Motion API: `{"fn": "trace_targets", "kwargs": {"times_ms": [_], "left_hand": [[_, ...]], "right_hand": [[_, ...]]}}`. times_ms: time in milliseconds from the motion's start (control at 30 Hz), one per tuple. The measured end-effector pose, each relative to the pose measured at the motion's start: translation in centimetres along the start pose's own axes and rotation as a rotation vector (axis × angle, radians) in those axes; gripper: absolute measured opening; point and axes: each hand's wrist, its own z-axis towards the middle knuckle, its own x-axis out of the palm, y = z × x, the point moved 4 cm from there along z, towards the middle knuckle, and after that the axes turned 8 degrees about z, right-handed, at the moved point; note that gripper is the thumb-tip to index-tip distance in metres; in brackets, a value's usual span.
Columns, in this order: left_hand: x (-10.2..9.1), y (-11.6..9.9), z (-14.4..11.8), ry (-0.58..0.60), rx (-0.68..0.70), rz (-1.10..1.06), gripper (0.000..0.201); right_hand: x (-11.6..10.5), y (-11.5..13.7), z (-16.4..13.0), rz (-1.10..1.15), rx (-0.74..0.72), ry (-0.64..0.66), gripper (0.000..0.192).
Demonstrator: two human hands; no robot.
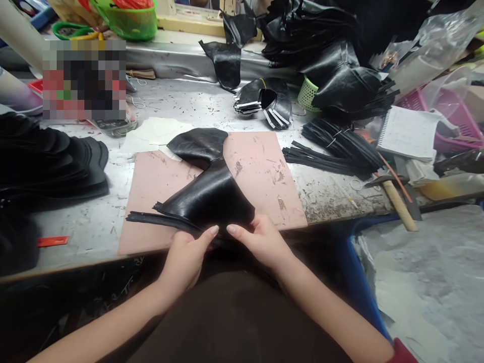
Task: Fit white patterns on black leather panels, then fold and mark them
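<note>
A shiny black leather piece (212, 194) lies over the front of a pink board (260, 171), its narrow middle seam leading to a second flared part at the back. Along its near edge runs a black zipper (151, 218), with one end sticking out to the left. My left hand (185, 254) is closed on the near edge, thumb on top at the zipper. Close beside it, my right hand (264, 241) grips the same edge near the right corner, thumb also on top. The fingers under the leather are hidden.
Stacked black pieces (56, 166) stand at left, near white paper pieces (155, 133). Behind the board sits a tied leather bundle (251, 98). To the right lie bundled zippers (336, 146), a notebook (408, 132) and a wooden-handled tool (400, 205). A blue bin (357, 282) is below.
</note>
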Motion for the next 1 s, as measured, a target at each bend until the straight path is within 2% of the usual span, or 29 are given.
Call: {"fn": "trace_targets", "kwargs": {"times_ms": [133,200,300,400,500,600,700,867,1000], "left_hand": [[0.2,-0.7,-0.3,-0.001,-0.009,0.031,0.028],[0.1,-1.1,-0.5,-0.011,0.007,0.138,0.026],[-0.5,-1.1,-0.5,-0.091,-0.038,0.351,0.030],[-1.0,-0.8,-0.3,-0.128,-0.073,0.497,0.050],[-0.9,-0.6,-0.2,-0.114,-0.036,0.546,0.055],[-0.7,-0.7,-0.2,-0.102,-0.016,0.533,0.054],[-0.4,-1.0,-0.3,-0.090,0.022,0.418,0.049],[0.0,-1.2,-0.4,-0.079,-0.025,0.267,0.042],[0.3,-1.4,-0.6,-0.029,-0.086,0.169,0.027]], "right_hand": [[0.1,0.0,-0.2,-0.138,-0.091,-0.090,0.019],[0.0,0.1,-0.3,-0.203,-0.115,-0.119,0.018],[-0.5,0.5,-0.3,-0.321,-0.126,-0.146,0.015],[-1.1,0.6,-0.2,-0.340,-0.074,-0.167,0.016],[-1.2,0.4,-0.1,-0.241,0.032,-0.131,0.016],[-1.0,0.2,-0.1,-0.127,0.108,-0.053,0.018],[-0.8,0.1,0.0,-0.064,0.124,-0.018,0.019],[-0.8,0.1,0.0,-0.116,0.103,-0.051,0.022],[-0.8,0.3,-0.2,-0.154,0.096,-0.083,0.023]]}}
